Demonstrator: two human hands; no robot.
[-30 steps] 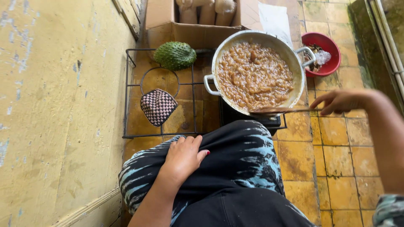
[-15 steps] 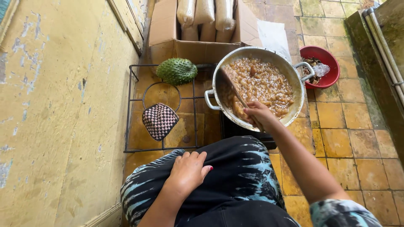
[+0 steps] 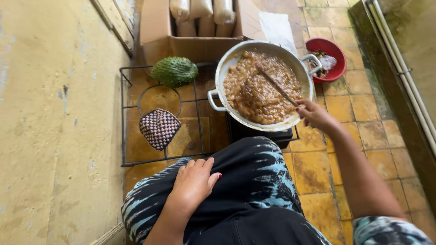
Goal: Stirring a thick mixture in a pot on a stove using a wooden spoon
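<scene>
A wide metal pot [image 3: 219, 72] with two handles sits on a black burner [image 3: 254, 132] and is full of a thick brown mash [image 3: 254, 97]. My right hand [image 3: 314, 114] grips the end of a wooden spoon [image 3: 276, 85] at the pot's right rim; the spoon's blade lies in the mash. My left hand [image 3: 193, 181] rests flat on my thigh, on black trousers with a blue and white pattern [image 3: 254, 181], fingers apart and holding nothing.
A black wire stand [image 3: 123, 122] left of the pot holds a checkered pot holder [image 3: 159, 128] and a spiky green fruit [image 3: 175, 71]. Behind are a cardboard box [image 3: 156, 31] of pale bags and a red bowl [image 3: 337, 49]. A yellow wall is at left, tiled floor at right.
My right hand came from out at the right, over the pot, and now sits at the right rim, sweeping the spoon through the mash. The left hand stayed on my thigh.
</scene>
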